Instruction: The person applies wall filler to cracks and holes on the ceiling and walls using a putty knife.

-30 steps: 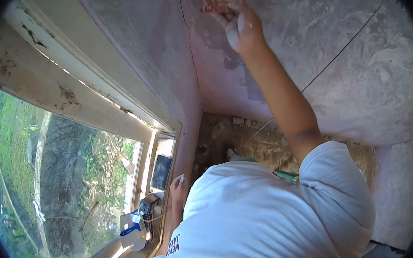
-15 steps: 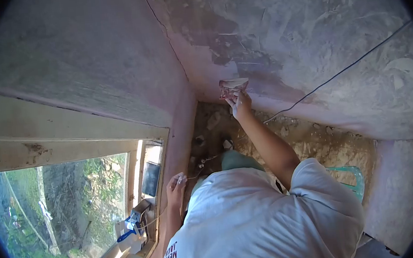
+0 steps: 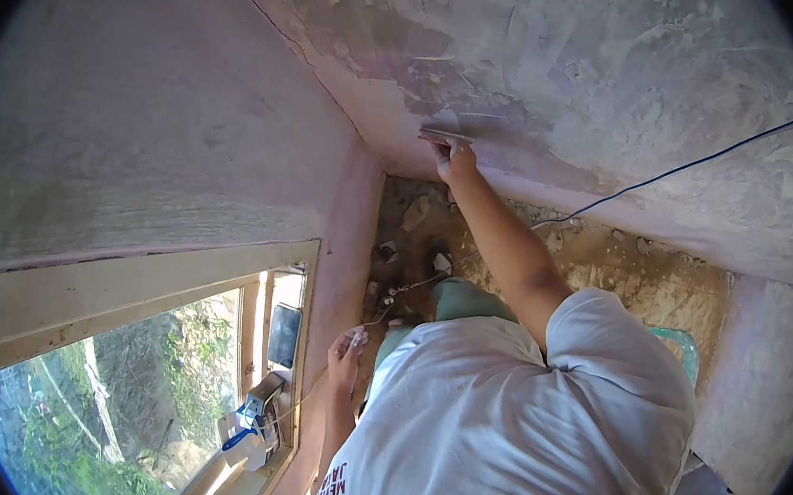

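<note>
My right hand (image 3: pixel 455 158) grips a thin flat scraper (image 3: pixel 446 135), seen nearly edge-on against the grey and pinkish wall (image 3: pixel 572 87), low down near the corner. My left hand (image 3: pixel 344 351), near the window side, is closed around a small lump of whitish material (image 3: pixel 357 337). A thin pale cord (image 3: pixel 310 392) passes by that hand.
On the left, the window frame (image 3: pixel 132 281) holds a dark phone (image 3: pixel 285 336) and a blue-handled brush (image 3: pixel 238 438) beside a small box. A blue cable (image 3: pixel 675 170) crosses the right wall. A green chair (image 3: pixel 681 346) stands behind me. Rubble lies on the floor.
My right hand has moved up along the wall, and the scraper has turned from showing its face to nearly edge-on. The left hand still holds the whitish lump. The view has shifted slightly.
</note>
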Available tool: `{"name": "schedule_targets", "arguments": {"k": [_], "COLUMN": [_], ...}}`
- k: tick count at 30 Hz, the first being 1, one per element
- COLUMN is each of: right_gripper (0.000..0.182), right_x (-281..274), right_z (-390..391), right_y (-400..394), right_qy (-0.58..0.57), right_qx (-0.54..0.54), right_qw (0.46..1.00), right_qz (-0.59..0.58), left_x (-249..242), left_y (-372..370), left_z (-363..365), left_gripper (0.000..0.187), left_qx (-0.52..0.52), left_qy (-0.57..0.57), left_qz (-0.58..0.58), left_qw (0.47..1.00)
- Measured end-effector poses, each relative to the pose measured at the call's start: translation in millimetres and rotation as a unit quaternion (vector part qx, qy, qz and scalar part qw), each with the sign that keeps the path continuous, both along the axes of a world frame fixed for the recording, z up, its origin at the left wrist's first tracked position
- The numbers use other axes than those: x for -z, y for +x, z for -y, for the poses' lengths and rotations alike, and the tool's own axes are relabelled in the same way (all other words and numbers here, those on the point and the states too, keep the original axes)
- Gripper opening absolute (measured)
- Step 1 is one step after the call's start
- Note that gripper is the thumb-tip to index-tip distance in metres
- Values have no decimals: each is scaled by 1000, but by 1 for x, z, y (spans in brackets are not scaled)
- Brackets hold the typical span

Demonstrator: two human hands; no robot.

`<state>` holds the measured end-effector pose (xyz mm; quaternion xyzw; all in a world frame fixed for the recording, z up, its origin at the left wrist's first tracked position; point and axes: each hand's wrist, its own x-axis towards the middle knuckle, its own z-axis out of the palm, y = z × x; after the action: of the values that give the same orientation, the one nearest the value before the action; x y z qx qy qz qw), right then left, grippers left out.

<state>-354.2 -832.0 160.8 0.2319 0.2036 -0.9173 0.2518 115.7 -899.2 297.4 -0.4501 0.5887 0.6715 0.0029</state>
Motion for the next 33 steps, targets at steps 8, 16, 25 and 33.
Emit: {"name": "schedule_targets", "arguments": {"k": [8, 16, 25, 33], "right_gripper": [21, 27, 27, 21], "right_x": [-162, -111, 14, -94], "right_z": [-5, -46, -15, 0], "right_y": [-19, 67, 26, 10], "right_qy": [116, 75, 68, 42], "right_qx": [3, 0, 59, 111], "right_qw": [993, 996, 990, 989], "right_qz": [-29, -48, 106, 87], "left_x": [-10, -7, -10, -9], "left_y": [-18, -7, -2, -6], "left_z": [6, 16, 15, 20], "left_gripper": [26, 23, 24, 24], "left_qx": [23, 1, 13, 9], "left_qy": [-3, 31, 11, 26], "left_qz": [2, 2, 11, 14], "left_qw": [1000, 1000, 1000, 1000]}}
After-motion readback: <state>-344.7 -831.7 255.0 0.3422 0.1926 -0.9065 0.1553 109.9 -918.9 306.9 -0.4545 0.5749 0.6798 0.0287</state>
